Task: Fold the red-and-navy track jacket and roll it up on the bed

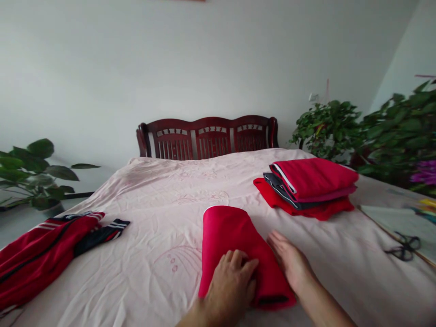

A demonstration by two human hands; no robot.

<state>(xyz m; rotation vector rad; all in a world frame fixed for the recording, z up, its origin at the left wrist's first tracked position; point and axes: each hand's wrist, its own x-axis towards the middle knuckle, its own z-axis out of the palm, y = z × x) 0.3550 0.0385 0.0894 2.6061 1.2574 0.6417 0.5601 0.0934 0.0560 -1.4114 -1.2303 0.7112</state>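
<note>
**Folded Red Garment: Handling and Hold Points**

The folded red garment (226,231) lies on the pink bed sheet (146,231), directly under the left hand (230,288) and against the fingertips of the right hand (289,263). The cloth appears to be a soft, lightweight knit. Expect it to be limp and prone to slipping out of its fold. Support it with flat palms along both long edges; do not lift it by one pinched corner.

Hand state: the left hand is open, with fingers slightly curved, and rests on top of the fold without gripping. The right hand is open and flat, and its fingertips meet the garment's right edge.

Beyond the right hand sits a stack of folded red and dark garments (311,184). Left of the left hand lies a red striped track jacket (41,252). Far right of the right hand are black-handled scissors (405,247). No brand or writing is legible.
</note>
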